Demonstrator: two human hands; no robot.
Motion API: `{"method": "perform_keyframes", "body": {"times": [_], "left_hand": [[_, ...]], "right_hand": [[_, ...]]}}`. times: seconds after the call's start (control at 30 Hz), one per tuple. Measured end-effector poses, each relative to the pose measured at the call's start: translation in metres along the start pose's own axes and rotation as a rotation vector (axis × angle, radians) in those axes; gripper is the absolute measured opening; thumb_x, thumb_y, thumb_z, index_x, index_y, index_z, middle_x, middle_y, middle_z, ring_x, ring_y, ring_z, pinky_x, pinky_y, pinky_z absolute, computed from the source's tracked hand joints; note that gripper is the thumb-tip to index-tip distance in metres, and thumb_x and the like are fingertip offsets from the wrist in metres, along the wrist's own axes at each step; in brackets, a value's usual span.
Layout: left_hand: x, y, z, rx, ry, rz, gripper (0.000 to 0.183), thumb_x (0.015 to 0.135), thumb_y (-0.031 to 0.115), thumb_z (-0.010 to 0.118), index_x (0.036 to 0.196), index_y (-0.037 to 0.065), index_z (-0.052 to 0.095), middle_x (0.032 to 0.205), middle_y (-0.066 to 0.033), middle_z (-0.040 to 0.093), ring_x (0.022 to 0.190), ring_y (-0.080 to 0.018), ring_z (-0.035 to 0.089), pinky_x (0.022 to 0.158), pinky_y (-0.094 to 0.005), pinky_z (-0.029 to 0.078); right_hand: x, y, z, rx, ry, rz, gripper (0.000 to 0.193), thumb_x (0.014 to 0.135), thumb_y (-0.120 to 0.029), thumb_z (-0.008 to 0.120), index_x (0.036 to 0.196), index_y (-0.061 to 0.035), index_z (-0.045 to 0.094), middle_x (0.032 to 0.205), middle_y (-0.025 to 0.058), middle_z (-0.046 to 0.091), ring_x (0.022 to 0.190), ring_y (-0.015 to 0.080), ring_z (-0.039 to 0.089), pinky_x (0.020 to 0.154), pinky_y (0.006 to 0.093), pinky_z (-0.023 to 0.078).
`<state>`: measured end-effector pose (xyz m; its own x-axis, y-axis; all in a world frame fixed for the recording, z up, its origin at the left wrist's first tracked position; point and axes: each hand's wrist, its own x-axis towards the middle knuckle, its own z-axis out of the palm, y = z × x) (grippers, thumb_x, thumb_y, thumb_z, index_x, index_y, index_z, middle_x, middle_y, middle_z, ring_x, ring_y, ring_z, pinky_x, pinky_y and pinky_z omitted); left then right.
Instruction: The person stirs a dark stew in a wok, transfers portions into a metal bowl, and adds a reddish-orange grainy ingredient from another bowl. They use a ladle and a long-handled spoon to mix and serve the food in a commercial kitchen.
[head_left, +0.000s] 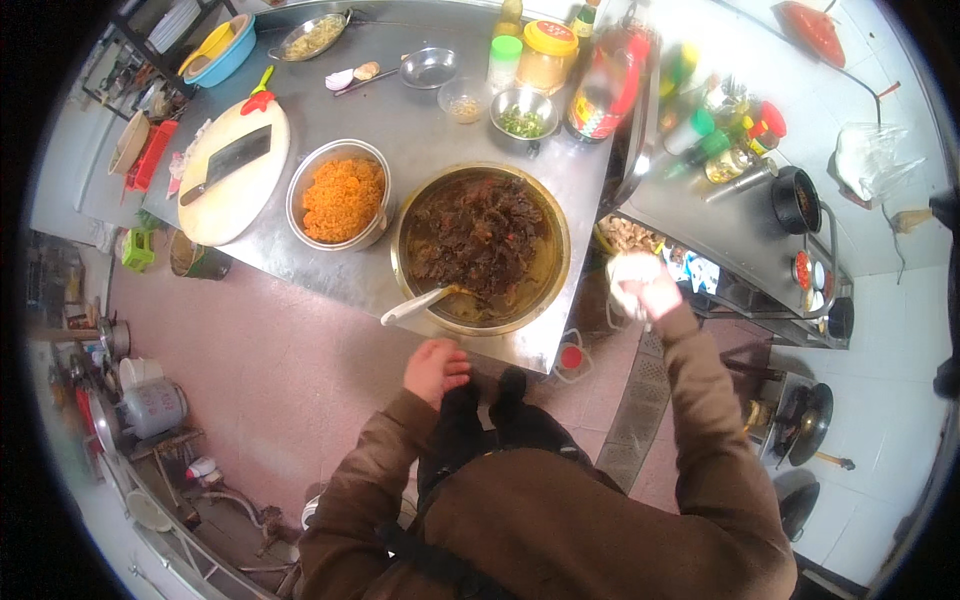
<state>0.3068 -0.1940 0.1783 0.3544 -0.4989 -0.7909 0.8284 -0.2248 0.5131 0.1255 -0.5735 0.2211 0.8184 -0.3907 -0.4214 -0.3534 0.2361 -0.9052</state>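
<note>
My left hand (437,370) hangs just off the near edge of the steel table, its fingers loosely bent and nothing in them. Out to the right, past the table's corner, my right hand (658,292) grips a crumpled white cloth (630,275). Closest to my left hand is a wide metal basin (556,280) of dark, saucy food (480,230). A pale-handled ladle or spoon (415,306) leans on its rim, its head sunk in the food. Left of the basin stands a metal pot (381,225) of orange crumbly food (343,200). Beyond the cloth lie pale food pieces (630,236), partly covered.
A cleaver (235,160) rests on a round cutting board (240,205) at the left. Bowls, including one of chopped greens (522,122), and a large red-handled jug (597,95) line the back. Bottles and a black pot (796,200) occupy the right counter.
</note>
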Motion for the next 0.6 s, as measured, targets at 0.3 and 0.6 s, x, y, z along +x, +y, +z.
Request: {"method": "perform_keyframes", "body": {"times": [0.3,0.6], "left_hand": [[0.042,0.032,-0.016,-0.064,-0.017,0.036,0.030,0.102,0.026,0.051,0.118,0.001,0.056,0.103,-0.0125,0.066,0.089,-0.0232,0.066,0.074,-0.0363,0.057],[0.056,0.017,-0.011,-0.221,-0.026,0.082,0.031,0.104,0.024,0.046,0.120,-0.001,0.054,0.108,-0.0143,0.068,0.087,-0.0244,0.068,0.075,-0.0382,0.059]], "right_hand": [[0.241,-0.116,0.070,-1.307,-0.126,-0.609,0.037,0.079,-0.008,0.061,0.116,-0.0134,0.066,0.108,0.0167,0.065,0.103,0.0352,0.062,0.092,0.0417,0.051],[0.272,-0.095,0.079,-1.135,-0.251,-0.140,0.034,0.081,-0.004,0.052,0.107,-0.0128,0.072,0.100,0.0164,0.070,0.095,0.0298,0.066,0.086,0.0358,0.052]]}}
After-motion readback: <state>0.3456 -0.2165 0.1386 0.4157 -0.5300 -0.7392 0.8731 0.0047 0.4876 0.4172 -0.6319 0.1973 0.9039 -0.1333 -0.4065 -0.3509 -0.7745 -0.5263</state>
